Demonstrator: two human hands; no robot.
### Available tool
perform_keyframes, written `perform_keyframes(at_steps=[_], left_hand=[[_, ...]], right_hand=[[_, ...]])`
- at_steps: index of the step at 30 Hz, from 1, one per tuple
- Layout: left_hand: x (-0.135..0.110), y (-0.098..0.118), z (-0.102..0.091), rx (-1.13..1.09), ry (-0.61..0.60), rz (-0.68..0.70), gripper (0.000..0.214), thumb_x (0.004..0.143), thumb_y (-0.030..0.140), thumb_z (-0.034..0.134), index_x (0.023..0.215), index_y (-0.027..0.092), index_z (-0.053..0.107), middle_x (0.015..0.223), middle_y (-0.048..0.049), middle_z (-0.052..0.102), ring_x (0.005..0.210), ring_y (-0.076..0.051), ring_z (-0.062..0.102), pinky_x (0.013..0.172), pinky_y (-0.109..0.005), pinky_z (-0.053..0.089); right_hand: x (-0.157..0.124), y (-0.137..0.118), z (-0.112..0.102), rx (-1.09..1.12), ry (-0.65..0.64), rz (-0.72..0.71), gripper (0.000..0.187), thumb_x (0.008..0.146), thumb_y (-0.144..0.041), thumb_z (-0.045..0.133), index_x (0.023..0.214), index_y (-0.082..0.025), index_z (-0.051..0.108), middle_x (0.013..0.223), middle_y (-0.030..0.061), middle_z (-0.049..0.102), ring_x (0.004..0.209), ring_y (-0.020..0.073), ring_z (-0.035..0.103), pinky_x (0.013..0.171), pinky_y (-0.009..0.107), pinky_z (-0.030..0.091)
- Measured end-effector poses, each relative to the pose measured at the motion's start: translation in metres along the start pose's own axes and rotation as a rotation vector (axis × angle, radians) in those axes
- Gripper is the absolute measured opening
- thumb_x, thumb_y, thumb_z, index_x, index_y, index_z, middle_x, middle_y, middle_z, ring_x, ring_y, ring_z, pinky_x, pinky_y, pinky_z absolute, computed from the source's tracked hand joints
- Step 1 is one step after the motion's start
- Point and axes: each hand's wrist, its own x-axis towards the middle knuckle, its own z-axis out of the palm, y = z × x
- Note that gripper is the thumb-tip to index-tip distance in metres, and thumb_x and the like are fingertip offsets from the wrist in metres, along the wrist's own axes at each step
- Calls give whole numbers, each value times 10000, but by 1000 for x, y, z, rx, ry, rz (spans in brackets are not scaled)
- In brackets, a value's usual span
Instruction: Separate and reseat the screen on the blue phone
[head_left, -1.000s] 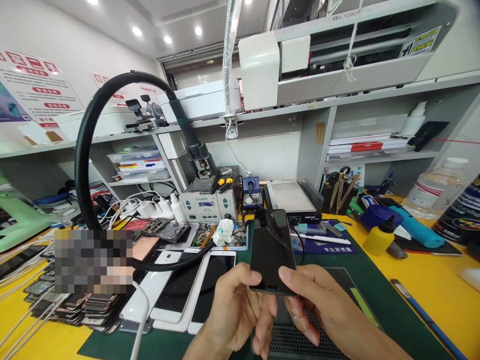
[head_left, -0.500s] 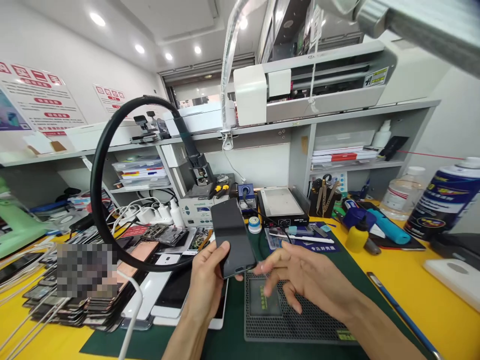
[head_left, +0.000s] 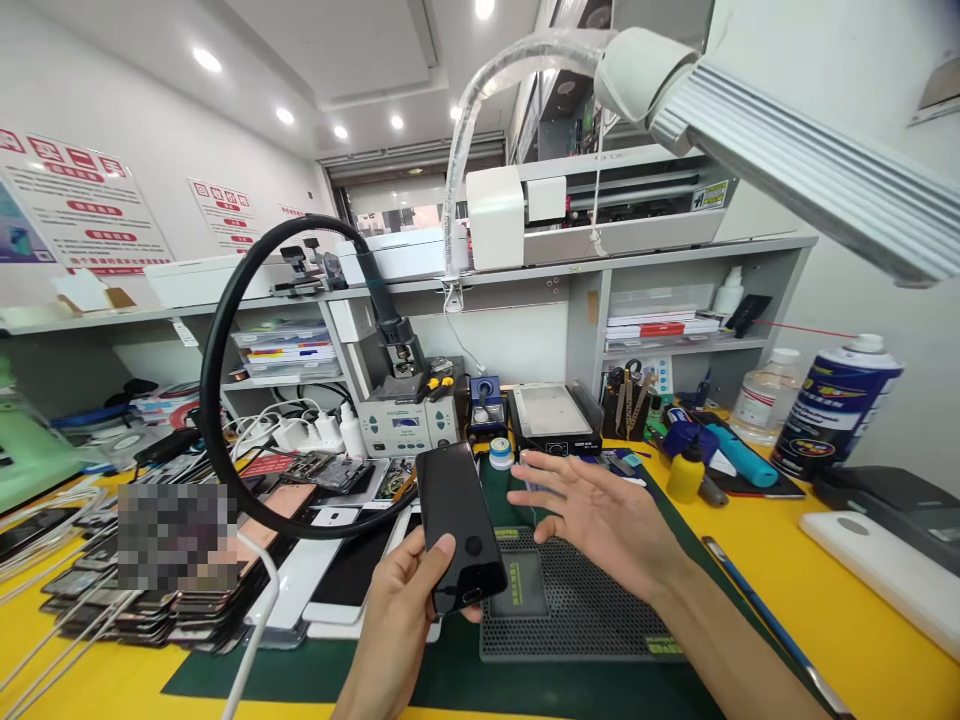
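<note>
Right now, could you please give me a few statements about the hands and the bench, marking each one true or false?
1. The left hand holds the black phone. True.
2. The right hand grips the phone as well. False: it is open and apart from the phone.
3. The left thumb lies against the phone's front. True.
4. The perforated mat lies directly on the yellow tabletop. False: it lies on the green mat.
5. In the picture, the yellow bottle stands to the left of the blue spray can. True.
</note>
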Motion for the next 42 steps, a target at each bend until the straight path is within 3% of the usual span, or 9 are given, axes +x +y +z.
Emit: perform_keyframes(at_steps=[4, 8, 11, 17, 26, 30, 33, 39, 42], left_hand=[[-7, -4, 3, -13, -2, -39, 476, 778, 352, 776, 1176, 120, 655, 950, -95, 749, 573, -148, 660, 464, -228, 533], [-14, -4, 9, -71, 1, -107, 523, 750, 317, 792, 1196, 107, 616, 969, -117, 751, 652, -205, 704, 494, -274, 578], [-19, -6, 16, -98, -20, -166, 498, 769, 251, 754, 1217, 128, 575, 1017, -127, 740, 667, -223, 709, 499, -327, 603], [-26, -15, 30, -196, -85, -282, 352, 878, 166, 583, 1220, 136, 505, 962, -127, 732, 871, -320, 742, 546, -373, 637], [-34, -30, 20, -501, -341, -290, 262, 894, 91, 519, 1149, 104, 580, 1136, -182, 696, 741, -200, 723, 408, -186, 537], [-38, -40, 14, -547, -446, -345, 229, 889, 100, 519, 1105, 96, 595, 839, -140, 735, 562, -171, 684, 391, -205, 535], [-41, -45, 10, -526, -461, -374, 187, 894, 116, 526, 1068, 89, 589, 750, -148, 733, 533, -174, 675, 400, -213, 536], [-46, -43, 6, -497, -446, -406, 129, 914, 108, 496, 991, 75, 595, 843, -191, 751, 477, -140, 649, 413, -200, 518], [-49, -40, 2, -476, -438, -417, 186, 928, 118, 480, 1064, 68, 596, 854, -183, 750, 420, -115, 618, 400, -177, 495]], right_hand=[[-1, -4, 0, 103, 10, -39, 392, 1011, -356, 479, 1326, -150, 589, 1464, 180, 474, 1191, 311, 568, 755, 353, 543], [-3, -7, -7, 297, 33, -61, 342, 996, -419, 432, 1129, -193, 652, 1185, 120, 630, 925, 165, 634, 537, 183, 488], [-9, -4, -7, 398, 66, -110, 309, 995, -397, 419, 1008, -193, 651, 980, 66, 616, 641, 98, 532, 374, 121, 362], [-17, 9, 16, 527, 107, -195, 231, 988, -352, 454, 894, -201, 601, 773, -17, 498, 462, 77, 339, 348, 129, 323], [-16, 34, 29, 693, 79, -235, 232, 948, -267, 538, 737, -218, 454, 583, -92, 389, 389, 63, 302, 330, 149, 239], [-17, 47, 35, 745, 38, -267, 267, 899, -239, 588, 709, -229, 401, 575, -96, 348, 396, 66, 295, 341, 169, 249], [-18, 51, 38, 766, 3, -292, 295, 878, -231, 585, 686, -236, 360, 579, -95, 306, 405, 73, 283, 347, 192, 251], [-21, 54, 40, 761, -38, -341, 335, 872, -245, 562, 672, -239, 293, 582, -88, 282, 414, 84, 255, 361, 217, 243], [-22, 54, 39, 748, -44, -353, 334, 886, -251, 548, 678, -238, 286, 588, -87, 284, 424, 81, 267, 376, 217, 246]])
